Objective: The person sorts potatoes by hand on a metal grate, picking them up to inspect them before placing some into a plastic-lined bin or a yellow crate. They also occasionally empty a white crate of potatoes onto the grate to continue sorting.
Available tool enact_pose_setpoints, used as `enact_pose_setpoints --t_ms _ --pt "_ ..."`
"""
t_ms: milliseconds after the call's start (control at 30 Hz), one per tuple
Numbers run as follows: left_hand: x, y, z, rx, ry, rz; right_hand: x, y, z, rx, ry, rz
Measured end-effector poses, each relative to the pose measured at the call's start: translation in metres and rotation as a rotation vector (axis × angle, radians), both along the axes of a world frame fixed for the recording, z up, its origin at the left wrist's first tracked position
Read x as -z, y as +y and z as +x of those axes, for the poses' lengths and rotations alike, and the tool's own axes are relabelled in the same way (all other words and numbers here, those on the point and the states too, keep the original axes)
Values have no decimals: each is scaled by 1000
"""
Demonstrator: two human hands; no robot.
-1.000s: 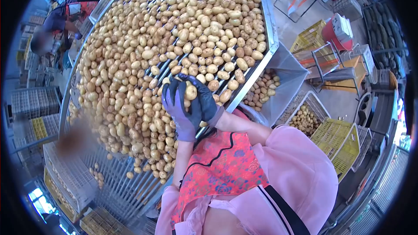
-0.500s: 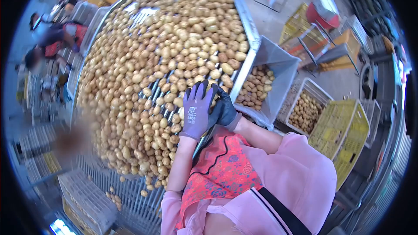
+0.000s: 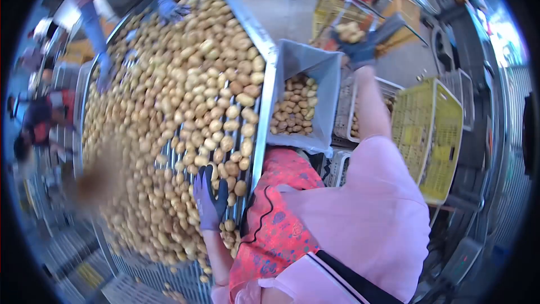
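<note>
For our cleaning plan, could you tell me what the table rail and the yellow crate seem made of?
Table rail: likely bare metal, a grey, dully shining strip. Yellow crate: probably moulded plastic, matte, with a lattice of small openings.

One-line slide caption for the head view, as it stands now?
Left hand rests on the potato-covered sorting table; right hand holds potatoes out beyond the grey bin.
</note>
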State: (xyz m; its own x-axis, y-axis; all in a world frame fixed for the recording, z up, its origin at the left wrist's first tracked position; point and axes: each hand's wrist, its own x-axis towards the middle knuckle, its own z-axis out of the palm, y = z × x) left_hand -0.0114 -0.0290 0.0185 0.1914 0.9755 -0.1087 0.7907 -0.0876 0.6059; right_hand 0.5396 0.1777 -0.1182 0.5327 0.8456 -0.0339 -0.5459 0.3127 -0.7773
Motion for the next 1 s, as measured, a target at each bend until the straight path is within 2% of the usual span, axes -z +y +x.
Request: enact_pose_setpoints --t_ms 67,100,133,167,200,233,267,300,333,367,400,433,467,500,533,567,600,633,667,700,733,800,833,933,967,1000 --pt "38 -31 -28 -51 400 -55 -6 13 50 -22 -21 -144" --pt "35 -38 -26 -36 498 -105 1 30 49 -16 -63 -211" --pt "35 -39 -18 -17 589 -155 11 38 34 8 -197 -259" --pt "38 -41 -6 -20 592 -162 26 42 12 47 -456 -317" --pt "48 -41 5 -17 588 -167 67 39 -11 79 -882 -293" --pt "68 -38 11 32 594 -127 -14 9 -98 168 -1610 -461" --pt "86 -33 17 90 598 -89 79 -4 -102 179 -1994 -336" --pt "95 -18 24 113 566 -110 39 -40 -178 -91 -2405 -550" --pt "101 4 30 143 535 -127 31 -57 -225 -389 -1932 -330" --pt "101 27 34 104 476 -126 -21 -67 -287 -568 -2191 -339" --pt "99 51 35 70 417 -120 -21 -65 -318 -607 -2124 -218" --pt "98 71 32 63 390 -29 -12 -61 -339 -539 -2133 -118" --pt "97 92 28 63 364 62 3 -53 -353 -524 -2192 -182" --pt "139 107 14 66 556 170 1 -35 -367 -477 -2210 -175" --pt "111 129 2 20 349 51 -2 -15 -381 -430 -2227 -173" --pt "103 147 -11 46 392 79 1 6 -389 -436 -2188 -144" --pt "102 163 -26 73 436 108 5 26 -400 -604 -2200 -310" --pt "110 178 -34 141 436 32 14 50 -407 -544 -2203 -308" --pt "124 195 -42 132 382 163 25 70 -417 -486 -2202 -309" --pt "119 213 -51 129 385 176 11 86 -429 -609 -2171 -423" --pt "112 234 -59 124 383 191 32 103 -436 -559 -2236 -453" --pt "116 273 -78 -84 470 301 31 134 -457 -404 -2282 -468" --pt "116 289 -93 -74 470 251 35 153 -461 -380 -2185 -376" --pt "103 322 -117 -6 368 339 27 216 -493 -417 -2214 -416" --pt "97 329 -132 26 530 374 48 251 -495 -364 -2222 -282" --pt "90 334 -149 -57 516 504 70 284 -496 -315 -2227 -149"
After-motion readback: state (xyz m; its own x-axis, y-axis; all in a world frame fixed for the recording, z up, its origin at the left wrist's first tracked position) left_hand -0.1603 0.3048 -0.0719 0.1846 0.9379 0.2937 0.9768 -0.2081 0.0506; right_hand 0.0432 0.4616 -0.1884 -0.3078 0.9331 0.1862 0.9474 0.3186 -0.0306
